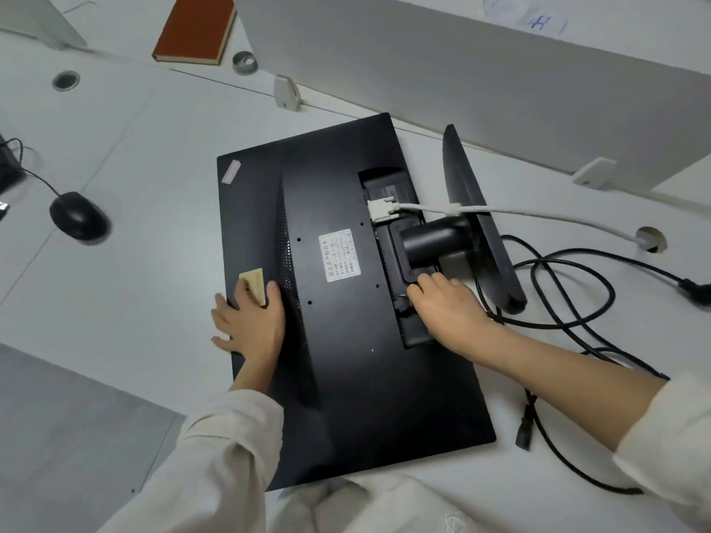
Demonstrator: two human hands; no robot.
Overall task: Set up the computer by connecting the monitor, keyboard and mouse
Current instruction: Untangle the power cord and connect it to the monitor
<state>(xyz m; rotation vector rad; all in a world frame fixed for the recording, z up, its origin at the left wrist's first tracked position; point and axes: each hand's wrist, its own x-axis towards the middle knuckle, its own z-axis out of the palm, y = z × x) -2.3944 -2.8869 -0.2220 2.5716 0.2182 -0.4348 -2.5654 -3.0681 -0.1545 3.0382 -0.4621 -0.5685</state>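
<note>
A black monitor (346,321) lies face down on the white desk (134,263), its stand (481,225) pointing right. A white video cable (538,217) is plugged by its white connector (381,211) into the monitor's port recess. My left hand (250,321) rests flat on the monitor's left edge, next to a tan sticker. My right hand (446,302) reaches into the port recess below the stand neck; its fingertips are curled into the recess and whatever they hold is hidden. A black power cable (577,302) loops on the desk to the right, one plug (525,432) lying loose. A black mouse (79,216) sits far left.
A grey partition (461,71) runs along the desk's back. A brown book (196,28) lies at the far back. Cable holes (650,238) (66,79) open in the desk. A dark device edge (5,175) shows at the left border.
</note>
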